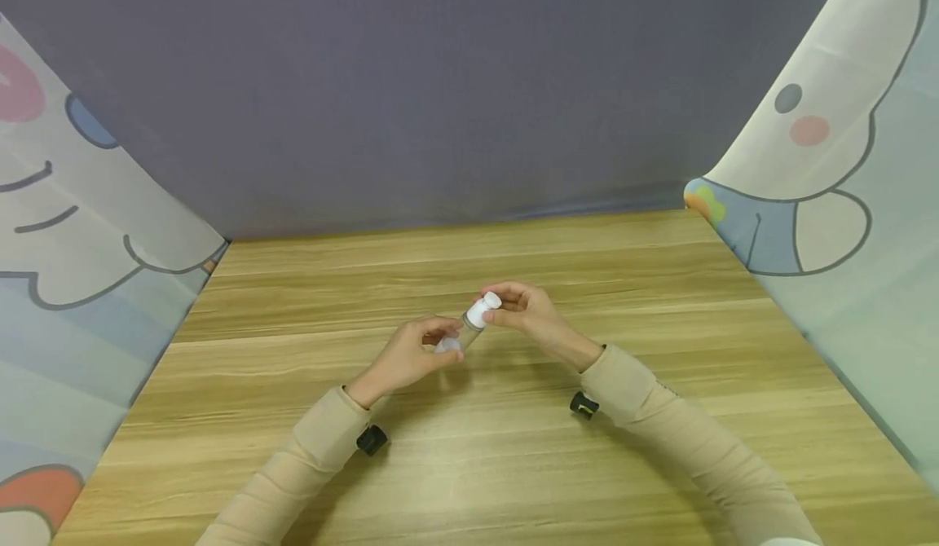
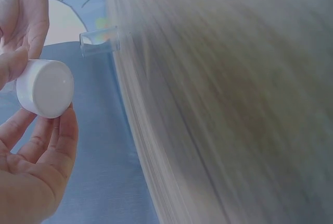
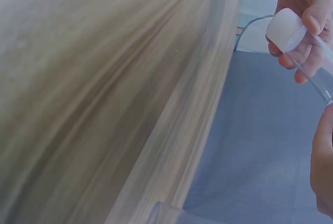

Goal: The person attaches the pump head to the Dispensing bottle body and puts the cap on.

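Note:
A small clear bottle with a white pump-like top is held tilted above the wooden table, between both hands. My left hand pinches its white round base between thumb and fingers. My right hand grips the white top at the upper end, thumb in front and fingers behind. In the right wrist view the clear body runs from the base toward my right hand, and the top is out of frame.
The wooden table spreads under both hands. A clear short tube stands on it in the left wrist view. A dark curtain hangs behind, with cartoon-printed cloth at the sides. Black wrist cameras sit at the cuffs.

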{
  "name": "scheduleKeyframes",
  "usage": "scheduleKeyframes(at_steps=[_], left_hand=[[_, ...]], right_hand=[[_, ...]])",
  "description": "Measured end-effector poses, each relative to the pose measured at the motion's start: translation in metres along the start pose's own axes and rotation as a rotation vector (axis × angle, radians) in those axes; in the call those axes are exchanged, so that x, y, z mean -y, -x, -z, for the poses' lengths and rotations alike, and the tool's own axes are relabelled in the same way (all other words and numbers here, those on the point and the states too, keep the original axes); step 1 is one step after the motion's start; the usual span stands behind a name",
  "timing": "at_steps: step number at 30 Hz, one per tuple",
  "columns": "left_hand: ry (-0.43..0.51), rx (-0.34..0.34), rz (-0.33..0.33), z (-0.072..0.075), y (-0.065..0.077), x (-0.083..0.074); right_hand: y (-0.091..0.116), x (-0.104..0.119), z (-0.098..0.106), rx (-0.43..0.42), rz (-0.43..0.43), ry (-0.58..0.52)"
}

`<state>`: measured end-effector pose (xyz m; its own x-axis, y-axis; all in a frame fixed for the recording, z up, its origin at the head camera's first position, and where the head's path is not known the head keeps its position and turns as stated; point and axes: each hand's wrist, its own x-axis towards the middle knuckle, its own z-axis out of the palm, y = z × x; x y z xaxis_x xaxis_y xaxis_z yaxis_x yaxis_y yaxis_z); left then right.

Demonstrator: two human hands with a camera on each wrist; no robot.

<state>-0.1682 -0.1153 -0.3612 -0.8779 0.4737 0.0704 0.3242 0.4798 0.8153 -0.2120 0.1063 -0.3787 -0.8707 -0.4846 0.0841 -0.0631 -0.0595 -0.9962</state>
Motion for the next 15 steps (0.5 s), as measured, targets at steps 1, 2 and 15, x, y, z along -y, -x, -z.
scheduleKeyframes(at_steps=[1, 2, 15], left_hand=[[0.001, -0.002, -0.002, 0.0000, 0.0001, -0.0001], [0.002, -0.003, -0.004, -0.0001, 0.0001, 0.0000], [0.012, -0.001, -0.002, -0.0003, 0.0007, -0.0017]], right_hand=[[0.0000, -0.0001, -0.0001, -0.001, 0.000, 0.000], [-0.0001, -0.0001, -0.0002, -0.001, 0.000, 0.000], [0.0005, -0.0002, -0.0010, -0.004, -0.008, 0.003]])
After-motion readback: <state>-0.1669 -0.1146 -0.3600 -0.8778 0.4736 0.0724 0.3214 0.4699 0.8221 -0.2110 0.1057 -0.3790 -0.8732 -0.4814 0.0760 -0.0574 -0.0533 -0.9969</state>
